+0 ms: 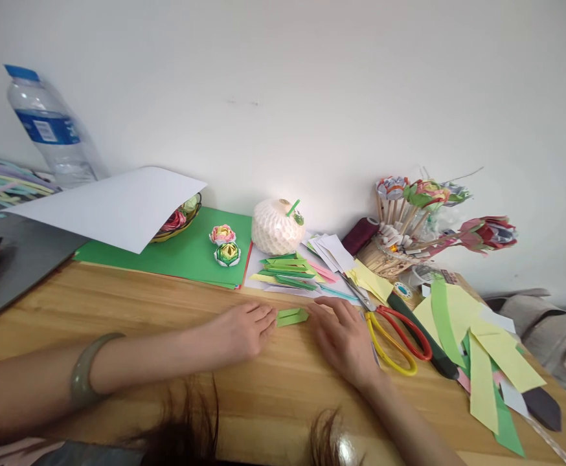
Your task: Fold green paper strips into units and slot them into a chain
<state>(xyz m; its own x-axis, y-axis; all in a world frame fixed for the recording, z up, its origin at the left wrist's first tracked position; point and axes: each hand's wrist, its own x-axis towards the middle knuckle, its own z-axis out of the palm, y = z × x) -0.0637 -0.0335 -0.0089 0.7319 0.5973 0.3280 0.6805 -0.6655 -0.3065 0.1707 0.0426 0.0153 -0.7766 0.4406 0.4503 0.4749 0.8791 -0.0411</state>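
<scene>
Fingers (265, 317) of your left hand (245, 333) are lying close together at the left end of a folded green strip (291, 316); whether they are pinching it or only pressing on it, one cannot tell. Your right hand (344, 340) is resting beside the strip's other end with its fingers bent and loosely spread, and blur is hiding whether any of them is touching the paper. The strip is lying on the worktop (263, 414), between your two hands, and you are wearing a bangle (86, 372) on your left forearm.

Just beyond the strip, a pile of cut papers (287, 270) is lying in front of a white ornament (277, 226). To its left, two paper flowers (227, 254) are sitting on a green sheet (166, 264), while a white sheet (118, 200) is partly covering a basket (186, 226). A bottle (47, 133) is standing against the wall farther left.

Near your right hand, scissors (397, 340) with one red and one yellow handle are lying with their blades pointing away from you. Behind them a jar (383, 262) is holding more flowers, and yellow and green scraps (484, 382) are overlapping at the far right.
</scene>
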